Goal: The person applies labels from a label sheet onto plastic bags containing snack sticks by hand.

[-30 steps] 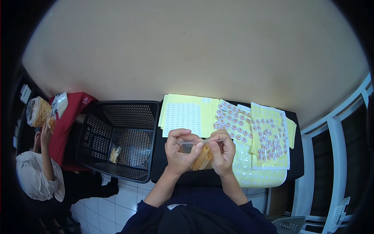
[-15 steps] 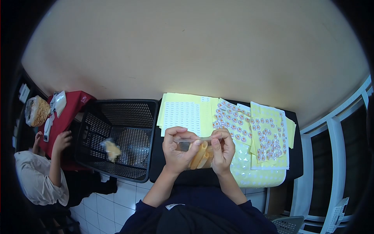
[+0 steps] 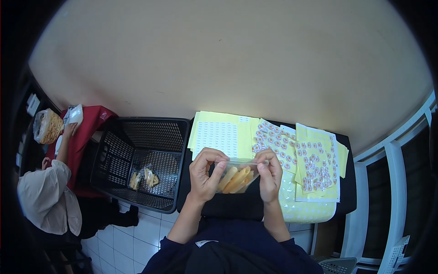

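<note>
A small clear plastic bag [image 3: 236,186] with several tube-shaped, golden-yellow snack pieces in it hangs between my hands. On one top corner, my left hand [image 3: 204,177] is closed, pinching the bag's edge between thumb and fingers. The opposite top corner is pinched by my right hand [image 3: 270,179], also closed. The bag's top edge is pulled straight across. Just beyond my hands lie a yellow sheet of small printed labels [image 3: 216,134] and sheets of round stickers [image 3: 317,160].
To the left, a black plastic basket [image 3: 180,169] contains bagged snacks [image 3: 151,177]. Farther left, a person in a light top [image 3: 50,196] reaches over a red-covered table [image 3: 93,119] with a large bag of snacks [image 3: 48,125]. A black table [image 3: 200,211] is before me.
My hands have moved apart along the bag's top edge, stretching it straight. A snack bag blurred in mid-fall now rests in the basket. The other person's hand has moved up to the plastic packets.
</note>
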### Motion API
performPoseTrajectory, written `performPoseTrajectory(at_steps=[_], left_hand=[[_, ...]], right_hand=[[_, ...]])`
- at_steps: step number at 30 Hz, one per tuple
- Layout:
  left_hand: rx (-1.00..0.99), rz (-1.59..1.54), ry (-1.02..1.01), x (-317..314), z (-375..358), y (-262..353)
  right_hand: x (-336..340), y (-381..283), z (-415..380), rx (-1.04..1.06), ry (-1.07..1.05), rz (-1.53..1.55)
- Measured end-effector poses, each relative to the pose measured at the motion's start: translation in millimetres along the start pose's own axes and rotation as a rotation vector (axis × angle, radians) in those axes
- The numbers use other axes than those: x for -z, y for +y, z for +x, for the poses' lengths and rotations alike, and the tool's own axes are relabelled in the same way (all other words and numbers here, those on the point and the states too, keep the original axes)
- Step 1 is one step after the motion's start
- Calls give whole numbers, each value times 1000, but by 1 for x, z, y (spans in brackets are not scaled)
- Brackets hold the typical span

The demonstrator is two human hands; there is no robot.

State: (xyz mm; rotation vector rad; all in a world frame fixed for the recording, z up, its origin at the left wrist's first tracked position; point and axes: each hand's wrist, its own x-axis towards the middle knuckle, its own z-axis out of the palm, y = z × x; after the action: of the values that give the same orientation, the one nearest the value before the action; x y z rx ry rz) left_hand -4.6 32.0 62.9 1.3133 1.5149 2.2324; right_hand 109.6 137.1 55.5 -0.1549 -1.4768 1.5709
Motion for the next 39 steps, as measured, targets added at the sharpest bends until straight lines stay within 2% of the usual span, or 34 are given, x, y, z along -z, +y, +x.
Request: performPoseTrajectory(at_steps=[1,2,4,6,8,11,15,21,29,39], left_hand=[[6,34,-43,2,0,1],[11,68,-88,4,0,2],[27,55,-93,4,0,4],[43,40,-99,6,0,5],[-2,137,-191,8,2,6],[-23,181,-238,4,2,7],[-70,253,-309,2,3,10],[37,243,-279,-2,6,18],[-91,324,-280,-3,4,15],[-100,351,-296,0,4,16]], right_hand=[[4,-4,3,-47,-105,-12],[4,-7,6,-47,-104,-11],[4,-16,10,205,-155,-545],[8,-26,10,149,-121,-546],[8,-42,14,329,-127,-904],[0,-48,12,300,-199,-1007],[4,-36,6,291,-248,-966],[1,-32,6,281,-245,-934],[-7,-30,4,361,-203,-968],[-13,-24,0,412,-162,-1008]])
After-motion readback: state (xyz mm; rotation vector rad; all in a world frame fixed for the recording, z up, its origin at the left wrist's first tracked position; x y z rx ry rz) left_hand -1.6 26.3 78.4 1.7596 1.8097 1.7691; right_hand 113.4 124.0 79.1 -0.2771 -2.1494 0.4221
